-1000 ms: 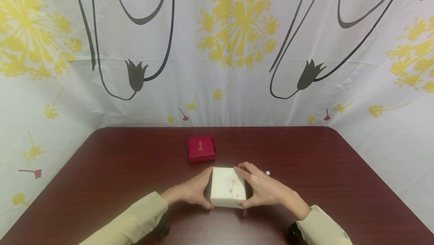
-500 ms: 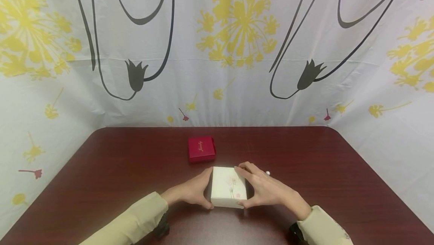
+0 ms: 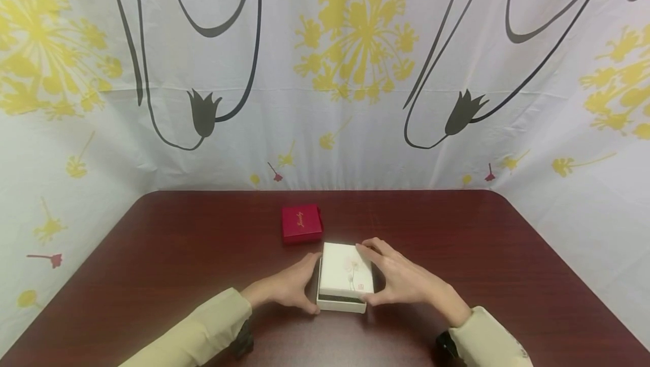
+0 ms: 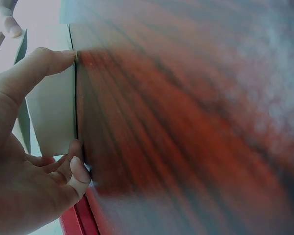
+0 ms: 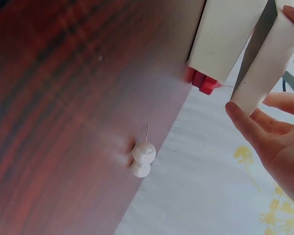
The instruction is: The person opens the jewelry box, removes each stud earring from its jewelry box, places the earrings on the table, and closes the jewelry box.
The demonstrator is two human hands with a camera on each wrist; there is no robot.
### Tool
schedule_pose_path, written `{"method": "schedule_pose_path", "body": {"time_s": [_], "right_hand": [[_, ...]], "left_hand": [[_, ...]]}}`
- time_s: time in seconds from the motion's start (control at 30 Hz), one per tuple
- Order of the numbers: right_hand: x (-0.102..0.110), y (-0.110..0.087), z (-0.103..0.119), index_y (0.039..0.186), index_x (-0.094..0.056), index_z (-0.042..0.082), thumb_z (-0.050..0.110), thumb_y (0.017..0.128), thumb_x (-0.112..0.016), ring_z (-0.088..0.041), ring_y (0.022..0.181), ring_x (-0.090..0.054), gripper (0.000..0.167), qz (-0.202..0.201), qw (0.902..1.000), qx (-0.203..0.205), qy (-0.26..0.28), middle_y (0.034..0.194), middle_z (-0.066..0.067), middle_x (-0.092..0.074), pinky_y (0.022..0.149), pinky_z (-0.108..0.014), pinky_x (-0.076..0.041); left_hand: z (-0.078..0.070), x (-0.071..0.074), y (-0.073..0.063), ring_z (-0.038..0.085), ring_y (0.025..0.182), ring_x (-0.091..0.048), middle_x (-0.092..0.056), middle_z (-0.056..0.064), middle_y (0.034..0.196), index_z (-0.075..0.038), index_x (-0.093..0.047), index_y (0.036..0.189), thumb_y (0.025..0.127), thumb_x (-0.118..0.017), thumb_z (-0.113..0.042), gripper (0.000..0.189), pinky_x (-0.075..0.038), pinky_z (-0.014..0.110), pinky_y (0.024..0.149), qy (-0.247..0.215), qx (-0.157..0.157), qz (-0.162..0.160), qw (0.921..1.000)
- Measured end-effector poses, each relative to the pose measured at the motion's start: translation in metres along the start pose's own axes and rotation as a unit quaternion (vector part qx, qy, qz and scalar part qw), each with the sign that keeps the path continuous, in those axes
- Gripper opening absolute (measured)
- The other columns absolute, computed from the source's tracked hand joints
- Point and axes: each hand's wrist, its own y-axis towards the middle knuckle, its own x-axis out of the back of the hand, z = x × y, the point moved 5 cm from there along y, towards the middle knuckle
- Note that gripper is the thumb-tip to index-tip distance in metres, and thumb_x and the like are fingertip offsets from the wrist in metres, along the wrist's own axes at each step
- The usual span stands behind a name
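Observation:
A small white box stands on the table, its flower-printed lid (image 3: 346, 268) raised and tilted off the base (image 3: 341, 305). My left hand (image 3: 288, 286) grips the base between thumb and fingers, as the left wrist view also shows on the plain wall of the box base (image 4: 54, 110). From the right, my right hand (image 3: 406, 278) pinches the lid by its edges. A dark gap shows between lid and base; what lies inside is hidden. In the right wrist view a pair of pearl earrings (image 5: 144, 153) lies on the table beside the right hand.
A red box with gold lettering (image 3: 302, 224) sits behind the white one, slightly left. The dark red-brown table (image 3: 183, 260) has rounded far corners. A white curtain (image 3: 325, 158) with yellow and grey flower prints hangs along its far and side edges.
My right hand has lifted the lid up and away from the base, opening a gap at the near side. The left hand stays on the base. A pearl seen behind the right hand is now hidden.

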Motion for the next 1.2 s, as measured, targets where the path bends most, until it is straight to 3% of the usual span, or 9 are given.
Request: {"method": "schedule_pose_path", "body": {"time_s": [0.3,0.5,0.8,1.2], "right_hand": [[0.002,0.002,-0.015,0.128,-0.041,-0.004,0.041,0.062,-0.073,-0.019,0.103,-0.047,0.086,-0.007,0.9997,-0.025,0.004,0.119,-0.012,-0.043,0.082,-0.033,-0.046],[0.0,0.004,-0.028,0.127,-0.042,-0.006,0.042,0.063,-0.074,-0.021,0.101,-0.048,0.085,-0.016,0.9992,-0.037,0.005,0.117,-0.014,-0.044,0.078,-0.032,-0.046],[0.003,0.012,-0.045,0.125,-0.043,-0.007,0.042,0.066,-0.072,-0.026,0.102,-0.048,0.082,-0.02,0.9964,-0.082,0.013,0.116,-0.017,-0.045,0.081,-0.037,-0.045],[-0.004,0.02,-0.066,0.12,-0.047,-0.011,0.04,0.066,-0.072,-0.026,0.094,-0.048,0.078,-0.024,0.9958,-0.088,-0.001,0.108,-0.018,-0.047,0.078,-0.037,-0.045]], "left_hand": [[-0.002,0.001,0.0,0.02,0.111,-0.041,-0.039,0.009,0.118,0.003,-0.027,0.13,0.059,-0.08,-0.019,0.091,-0.034,0.034,0.099,-0.011,-0.005,-0.004,0.9999],[0.0,0.001,-0.001,0.027,0.121,-0.035,-0.036,0.016,0.126,0.007,-0.024,0.131,0.059,-0.08,-0.021,0.096,-0.03,0.04,0.101,-0.001,0.008,-0.003,1.0],[0.0,0.0,0.0,0.016,0.106,-0.042,-0.04,0.004,0.112,0.001,-0.029,0.128,0.058,-0.081,-0.02,0.089,-0.037,0.032,0.096,-0.005,-0.014,-0.013,0.9998],[-0.001,0.0,0.001,0.017,0.108,-0.042,-0.04,0.005,0.114,0.0,-0.029,0.128,0.057,-0.081,-0.02,0.09,-0.036,0.033,0.097,-0.002,-0.011,-0.014,0.9998]]}}
